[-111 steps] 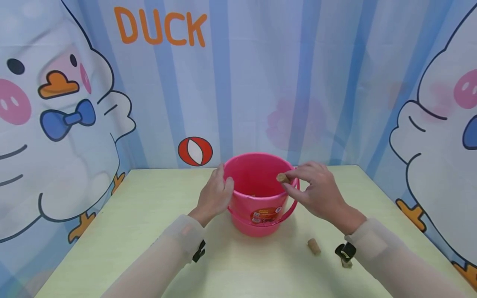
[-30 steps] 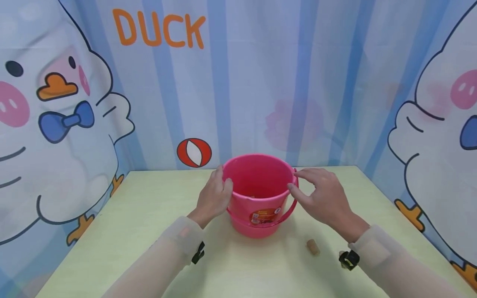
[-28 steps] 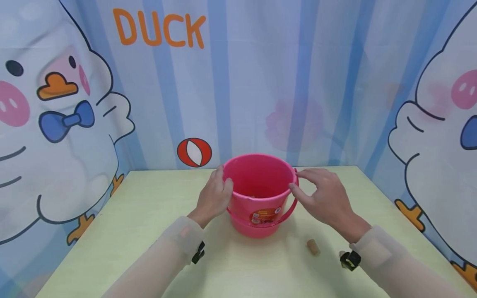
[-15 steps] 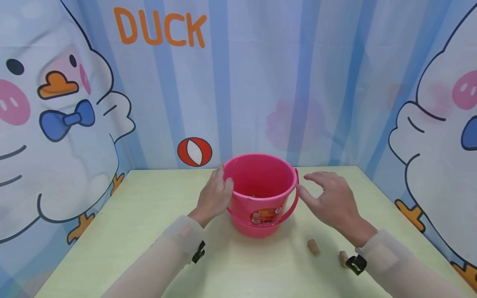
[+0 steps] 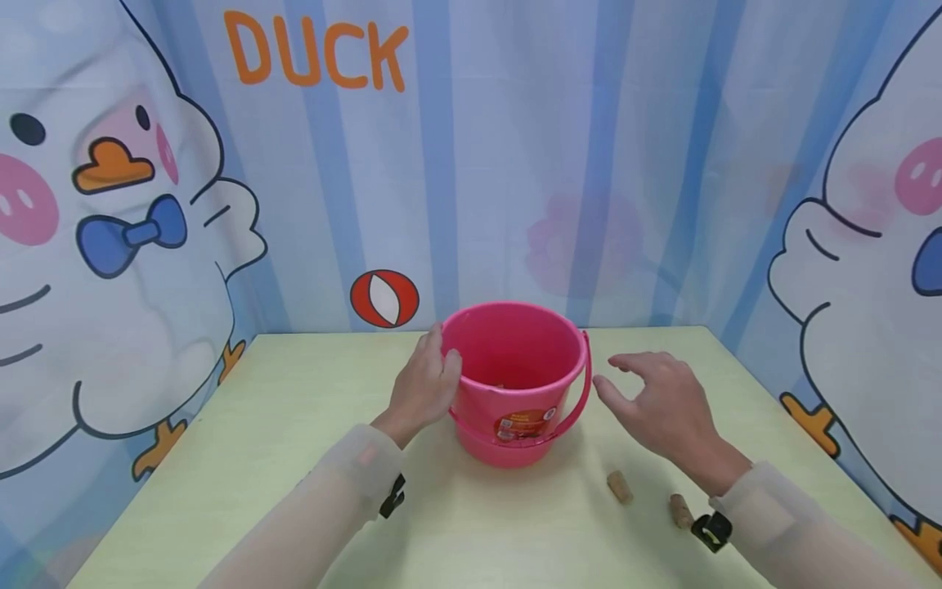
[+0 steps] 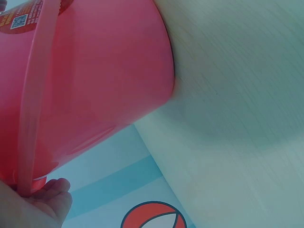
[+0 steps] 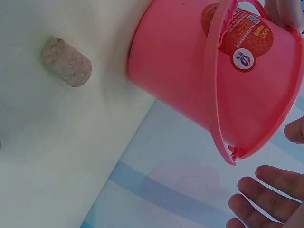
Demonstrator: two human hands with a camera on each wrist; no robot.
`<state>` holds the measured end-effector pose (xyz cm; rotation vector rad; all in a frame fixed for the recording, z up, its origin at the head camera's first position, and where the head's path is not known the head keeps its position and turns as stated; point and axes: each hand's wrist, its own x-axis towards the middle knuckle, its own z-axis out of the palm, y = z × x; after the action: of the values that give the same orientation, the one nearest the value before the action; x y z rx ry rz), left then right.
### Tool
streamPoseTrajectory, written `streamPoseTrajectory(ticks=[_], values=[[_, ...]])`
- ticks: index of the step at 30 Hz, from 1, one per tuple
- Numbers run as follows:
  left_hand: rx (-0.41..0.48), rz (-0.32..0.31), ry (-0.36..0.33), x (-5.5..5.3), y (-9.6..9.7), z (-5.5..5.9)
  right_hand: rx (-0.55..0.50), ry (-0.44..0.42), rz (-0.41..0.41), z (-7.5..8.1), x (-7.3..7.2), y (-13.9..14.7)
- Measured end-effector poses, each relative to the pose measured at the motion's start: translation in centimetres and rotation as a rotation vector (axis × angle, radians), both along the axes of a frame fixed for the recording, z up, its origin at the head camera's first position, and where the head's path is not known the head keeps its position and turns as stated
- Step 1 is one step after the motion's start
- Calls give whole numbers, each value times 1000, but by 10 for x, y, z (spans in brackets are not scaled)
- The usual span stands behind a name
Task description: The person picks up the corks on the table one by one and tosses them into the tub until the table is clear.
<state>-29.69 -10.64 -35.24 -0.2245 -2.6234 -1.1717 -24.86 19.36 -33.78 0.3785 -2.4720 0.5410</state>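
A pink bucket point(image 5: 478, 421) stands upright on the table, its handle hanging down the front. My left hand point(image 5: 421, 386) holds the bucket's left rim, thumb on the near side. In the left wrist view, curled fingers point(image 6: 56, 194) show below the handle's end. Just right of the bucket hovers my right hand point(image 5: 666, 405), thumb and fingers spread, with nothing held. One cork point(image 5: 620, 487) lies on the table in front of that hand. A second cork point(image 5: 680, 511) rests nearer, beside the right wrist strap. A small brownish bit shows inside the bucket; most of its bottom is hidden.
The pale table point(image 5: 309, 425) runs back to a blue striped curtain point(image 5: 500, 164) printed with ducks and a ball. Each wrist carries a black strap with a camera point(image 5: 712, 532).
The cork my right hand pinched over the bucket is gone from its fingers. That hand has drawn back right from the rim, uncovering the second cork. My left hand stays put.
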Motion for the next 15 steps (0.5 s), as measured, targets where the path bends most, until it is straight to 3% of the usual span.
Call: streamPoseTrajectory(ticks=[15], values=[[-3,3,-6,0,0,0,63,-116,-39,-11,4,4]])
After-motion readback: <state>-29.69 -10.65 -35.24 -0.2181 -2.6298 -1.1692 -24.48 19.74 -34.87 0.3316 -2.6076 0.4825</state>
